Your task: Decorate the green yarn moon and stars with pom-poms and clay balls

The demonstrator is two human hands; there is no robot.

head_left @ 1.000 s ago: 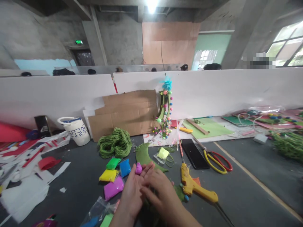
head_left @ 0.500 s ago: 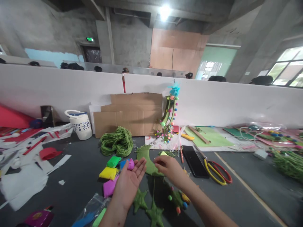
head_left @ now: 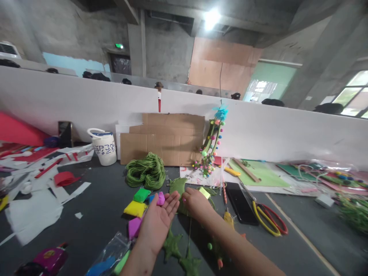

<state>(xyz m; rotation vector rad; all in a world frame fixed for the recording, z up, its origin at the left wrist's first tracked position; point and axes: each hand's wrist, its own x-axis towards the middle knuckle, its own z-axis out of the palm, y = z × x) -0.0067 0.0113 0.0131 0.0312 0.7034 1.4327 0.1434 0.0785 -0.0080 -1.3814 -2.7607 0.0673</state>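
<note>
Concrete walls (head_left: 169, 50) stood across the top of the frame, behind a white partition (head_left: 258, 134). On the dark tabletop (head_left: 100, 214), green cord (head_left: 146, 171) lay left of centre, with a black phone (head_left: 241, 203) and scissors (head_left: 268, 218) at right. At lower centre, the person's left hand (head_left: 157, 222) was palm up, fingers spread, a purple clay lump (head_left: 161, 198) near its thumb. The right hand (head_left: 198, 204) pinched narrowly what looked like a pink bit (head_left: 184, 199) over the green crescent (head_left: 178, 186); contact could not be told. Small pieces were seemingly being worked by hand, which called for a light, steady pinch.
</note>
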